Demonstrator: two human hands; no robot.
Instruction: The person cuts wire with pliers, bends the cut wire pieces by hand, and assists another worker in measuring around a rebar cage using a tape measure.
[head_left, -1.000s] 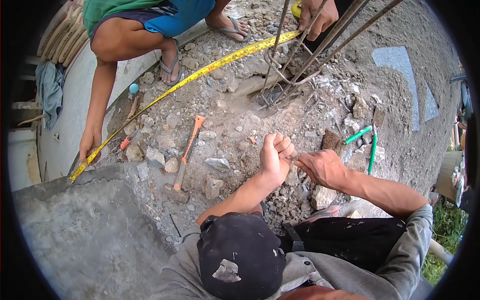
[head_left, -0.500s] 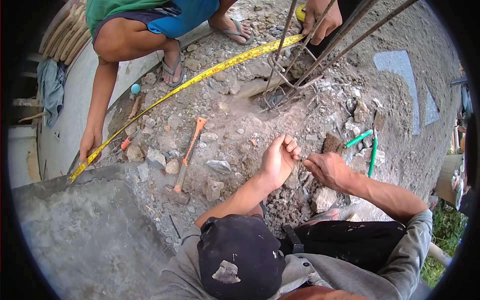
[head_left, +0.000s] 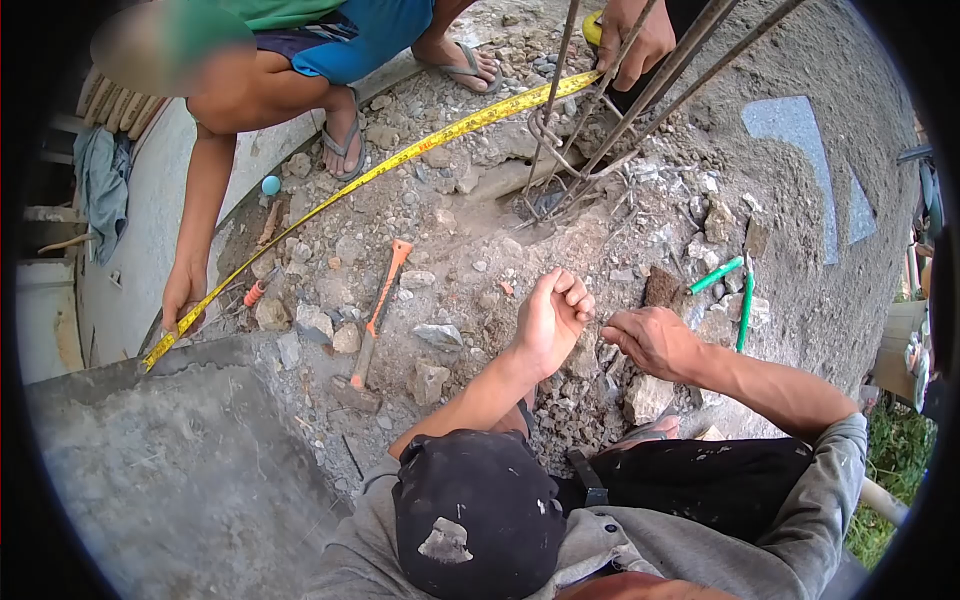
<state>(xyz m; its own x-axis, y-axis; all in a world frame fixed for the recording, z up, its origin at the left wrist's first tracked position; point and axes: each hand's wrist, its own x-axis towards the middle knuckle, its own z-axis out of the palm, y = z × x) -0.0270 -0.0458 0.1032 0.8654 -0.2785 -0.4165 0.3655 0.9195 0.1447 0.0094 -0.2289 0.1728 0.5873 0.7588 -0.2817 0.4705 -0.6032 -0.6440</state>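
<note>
- The left hand is above the broken ground, palm side showing; its fingers curl loosely inward, and I cannot tell whether they hold anything small.
- The right hand is just beside it, back up, its fingers bent together and pointing left at the other hand; whether they are clamped on something, I cannot tell.
- The pliers lie on the ground near the right hand, head end away from the person; their green handles are spread, one pointing left, the other back towards the person.
- A brown block lies between the right hand and the left-pointing handle.
- The hammer lies left of both hands, beyond the right-hand corner of the concrete slab. Its long axis runs away from the person, leaning slightly right, orange grip end farthest.
- A yellow tape runs slantwise from the slab's far edge up to the steel bars; a co-worker's hand holds its low end, and another hand is at its high end.
</note>
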